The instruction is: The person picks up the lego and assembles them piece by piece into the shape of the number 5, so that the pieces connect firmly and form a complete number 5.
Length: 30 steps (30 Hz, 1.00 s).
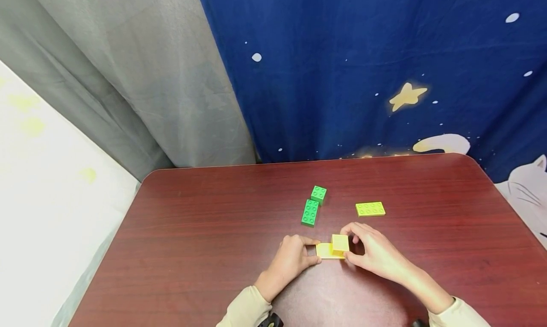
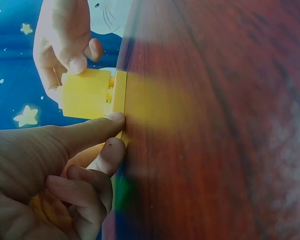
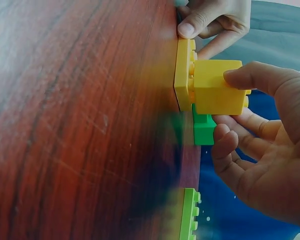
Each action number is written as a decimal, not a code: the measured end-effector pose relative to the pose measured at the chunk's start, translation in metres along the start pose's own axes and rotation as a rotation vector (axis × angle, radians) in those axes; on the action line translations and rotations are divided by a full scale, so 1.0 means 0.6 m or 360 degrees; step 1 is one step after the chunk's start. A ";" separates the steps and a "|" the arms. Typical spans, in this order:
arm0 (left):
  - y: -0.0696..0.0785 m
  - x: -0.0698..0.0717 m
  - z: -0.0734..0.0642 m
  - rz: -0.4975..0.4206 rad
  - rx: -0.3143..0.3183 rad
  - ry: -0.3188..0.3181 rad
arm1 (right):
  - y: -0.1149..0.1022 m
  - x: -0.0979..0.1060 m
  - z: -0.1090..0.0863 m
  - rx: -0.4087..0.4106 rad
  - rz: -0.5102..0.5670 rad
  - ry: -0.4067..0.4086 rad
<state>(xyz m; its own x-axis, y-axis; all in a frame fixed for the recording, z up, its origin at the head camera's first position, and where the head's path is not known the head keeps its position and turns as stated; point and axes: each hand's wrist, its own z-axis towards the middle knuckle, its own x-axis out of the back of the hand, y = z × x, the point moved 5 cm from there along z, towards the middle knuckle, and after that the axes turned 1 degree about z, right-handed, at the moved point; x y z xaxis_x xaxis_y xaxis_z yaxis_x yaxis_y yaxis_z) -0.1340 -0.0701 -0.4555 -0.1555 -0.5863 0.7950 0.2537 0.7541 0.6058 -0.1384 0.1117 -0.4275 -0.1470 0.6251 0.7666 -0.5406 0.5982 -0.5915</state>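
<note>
A thin yellow building plate (image 1: pixel 323 251) lies flat on the table near its front. Over the plate's right end is a square yellow building brick (image 1: pixel 340 244). My left hand (image 1: pixel 289 256) pinches the left end of the plate between thumb and fingers. Thumb and fingers of my right hand (image 1: pixel 377 252) grip the brick from its right side. In the left wrist view, some of the plate's studs show in a narrow gap under the brick (image 2: pixel 85 93). Seen from the right wrist, my thumb presses the near face of the brick (image 3: pixel 210 95).
Behind the hands lie two green bricks, a longer one (image 1: pixel 309 212) and a smaller square one (image 1: pixel 318 194) at its far end. A lime-green studded plate (image 1: pixel 370 209) lies to the right of them. Curtains (image 1: pixel 325 80) hang behind the brown table (image 1: pixel 205 232).
</note>
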 end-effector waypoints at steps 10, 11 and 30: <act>-0.002 -0.002 0.000 -0.0010 0.0001 -0.0001 | -0.010 0.005 0.000 0.0109 -0.0056 0.0038; -0.002 -0.002 0.001 -0.0012 0.0007 -0.0003 | -0.011 0.005 0.000 0.0123 -0.0055 0.0040; -0.001 -0.002 0.001 0.0000 0.0010 -0.0009 | -0.007 0.002 -0.003 0.0108 -0.0102 0.0030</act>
<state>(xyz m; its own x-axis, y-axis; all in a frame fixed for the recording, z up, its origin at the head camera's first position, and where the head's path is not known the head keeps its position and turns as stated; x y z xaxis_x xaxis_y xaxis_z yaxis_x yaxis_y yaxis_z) -0.1345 -0.0700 -0.4568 -0.1610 -0.5845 0.7953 0.2477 0.7561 0.6058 -0.1345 0.1108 -0.4248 -0.0951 0.5960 0.7973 -0.6035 0.6024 -0.5223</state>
